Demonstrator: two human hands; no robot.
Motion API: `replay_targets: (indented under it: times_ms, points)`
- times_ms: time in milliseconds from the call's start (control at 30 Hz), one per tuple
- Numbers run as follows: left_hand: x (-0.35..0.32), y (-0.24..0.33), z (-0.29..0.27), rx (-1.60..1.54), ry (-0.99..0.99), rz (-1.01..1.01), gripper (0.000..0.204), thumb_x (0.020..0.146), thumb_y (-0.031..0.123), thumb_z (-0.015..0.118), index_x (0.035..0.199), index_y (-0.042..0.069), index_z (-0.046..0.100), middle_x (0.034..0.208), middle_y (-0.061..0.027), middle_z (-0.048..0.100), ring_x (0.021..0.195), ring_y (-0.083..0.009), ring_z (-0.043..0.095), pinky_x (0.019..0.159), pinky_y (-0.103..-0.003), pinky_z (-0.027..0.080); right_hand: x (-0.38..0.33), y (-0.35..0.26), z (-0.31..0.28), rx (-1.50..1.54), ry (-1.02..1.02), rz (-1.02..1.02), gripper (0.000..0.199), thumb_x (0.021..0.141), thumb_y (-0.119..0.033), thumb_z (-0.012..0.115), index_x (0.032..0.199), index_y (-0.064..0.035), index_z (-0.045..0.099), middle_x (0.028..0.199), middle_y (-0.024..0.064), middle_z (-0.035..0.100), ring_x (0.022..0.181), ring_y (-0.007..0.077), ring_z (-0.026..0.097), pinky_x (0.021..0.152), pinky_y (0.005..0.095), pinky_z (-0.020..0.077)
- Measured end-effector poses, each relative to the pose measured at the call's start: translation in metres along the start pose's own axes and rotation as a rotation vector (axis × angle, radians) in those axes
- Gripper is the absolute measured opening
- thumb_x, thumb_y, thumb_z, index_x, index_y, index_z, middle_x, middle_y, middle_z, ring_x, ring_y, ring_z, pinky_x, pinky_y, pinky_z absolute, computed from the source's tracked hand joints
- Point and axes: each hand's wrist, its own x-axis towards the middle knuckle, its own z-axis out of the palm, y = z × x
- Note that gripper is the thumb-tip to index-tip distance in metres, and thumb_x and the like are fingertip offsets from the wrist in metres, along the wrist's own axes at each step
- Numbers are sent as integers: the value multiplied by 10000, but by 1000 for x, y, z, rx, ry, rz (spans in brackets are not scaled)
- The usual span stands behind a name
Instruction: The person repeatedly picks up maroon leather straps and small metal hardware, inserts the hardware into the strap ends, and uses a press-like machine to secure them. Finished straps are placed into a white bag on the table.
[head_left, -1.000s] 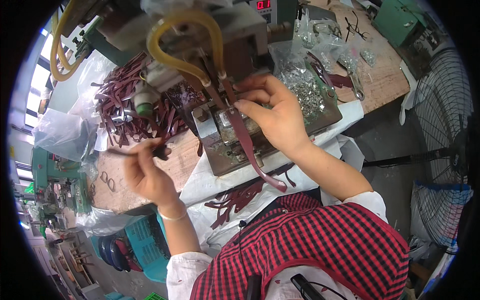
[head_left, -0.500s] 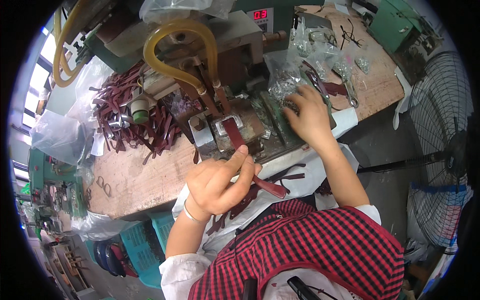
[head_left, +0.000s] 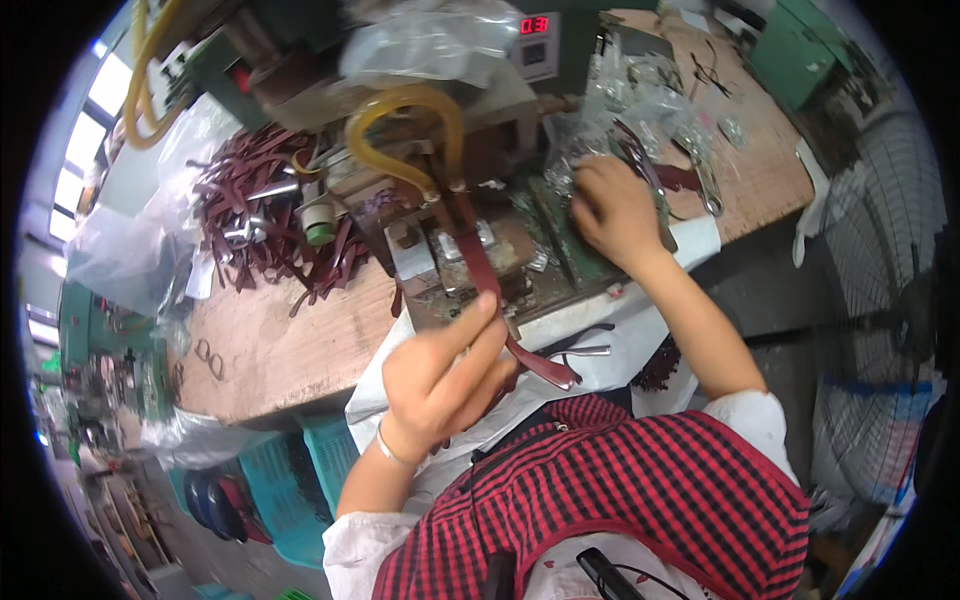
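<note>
My left hand (head_left: 440, 375) pinches a dark red strip, shaped like a spectacle temple (head_left: 480, 268), between thumb and fingers. The strip's far end rests in the metal fixture (head_left: 448, 248), under two copper-coloured prongs; its curved end comes out below my fingers, toward me. To the right, my right hand (head_left: 618, 212) reaches down with bent fingers at a plastic bag of small shiny metal parts (head_left: 563, 150). Its fingertips are partly hidden, and I cannot make out what is in them.
A heap of dark red temples (head_left: 310, 250) lies left of the machine. A yellow hose (head_left: 455, 120) loops over the fixture. Wire-frame glasses (head_left: 708, 72) and more bags lie at the back right. A fan (head_left: 870, 220) stands at the right, turquoise crates (head_left: 275, 480) below left.
The whole view has shifted slightly. My right hand's fingers have curled in more at the metal parts. My left hand still holds the temple in the fixture, its fingers a little blurred.
</note>
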Motion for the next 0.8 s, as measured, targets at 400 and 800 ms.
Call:
replay_targets:
  times_ms: [400, 800]
  points:
    - [-64, -116, -107, 652, 266, -693, 71, 894, 130, 712, 911, 67, 741, 815, -65, 698, 667, -196, 658, 608, -301, 492, -35, 3, -18, 922, 104, 562, 106, 969, -69, 598, 994, 1, 673, 925, 10, 649, 879, 87, 567, 840, 230, 435]
    - [-90, -188, -19, 577, -59, -834, 319, 933, 292, 661, 790, 10, 697, 754, -177, 630, 721, -377, 620, 641, -420, 472, -82, 1, -50, 407, 248, 628, 131, 898, -32, 693, 1012, 32, 705, 938, 31, 703, 899, 99, 619, 846, 244, 481]
